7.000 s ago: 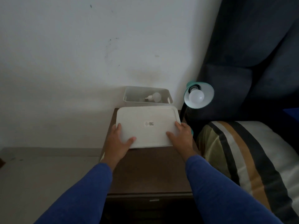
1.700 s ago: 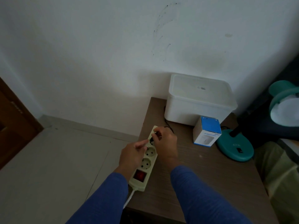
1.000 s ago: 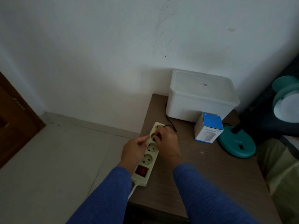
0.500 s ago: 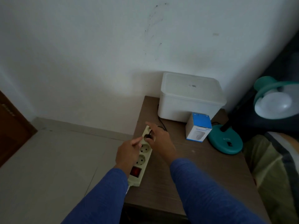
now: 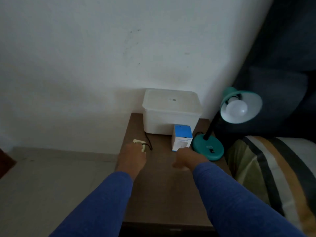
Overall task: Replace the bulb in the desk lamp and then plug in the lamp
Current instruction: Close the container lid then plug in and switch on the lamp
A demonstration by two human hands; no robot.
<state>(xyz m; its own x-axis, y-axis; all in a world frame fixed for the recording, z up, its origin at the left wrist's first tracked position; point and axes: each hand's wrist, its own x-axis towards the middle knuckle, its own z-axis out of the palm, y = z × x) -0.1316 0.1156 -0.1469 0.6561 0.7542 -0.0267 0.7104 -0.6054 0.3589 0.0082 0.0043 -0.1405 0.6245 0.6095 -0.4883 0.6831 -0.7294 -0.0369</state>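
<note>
On the left, the left hand (image 5: 132,156) is lying over the power strip (image 5: 139,144) at the left edge of the surface (image 5: 160,194), covering most of it; only the strip's far end is showing. Its fingers are curled down onto the strip, though whether they are gripping it or just pressing on it cannot be told. A moment ago both hands were working at the strip's far socket, the right one pushing the plug in. Now the black cord (image 5: 149,142) is running from that end of the strip back toward the white lidded box (image 5: 171,112), so the plug is probably seated, though the hand is hiding the socket itself.

Moving right, the right hand (image 5: 187,158) is pulling away from the strip and is now sitting blurred near the blue and white bulb carton (image 5: 182,139), empty, fingers loosely together. Further right, the teal desk lamp (image 5: 207,148) is standing with its base beside the carton, a white bulb (image 5: 236,108) screwed into the shade. The bulb is looking unlit, so a switch, on the strip or on the lamp base, likely remains to be pressed.
</note>
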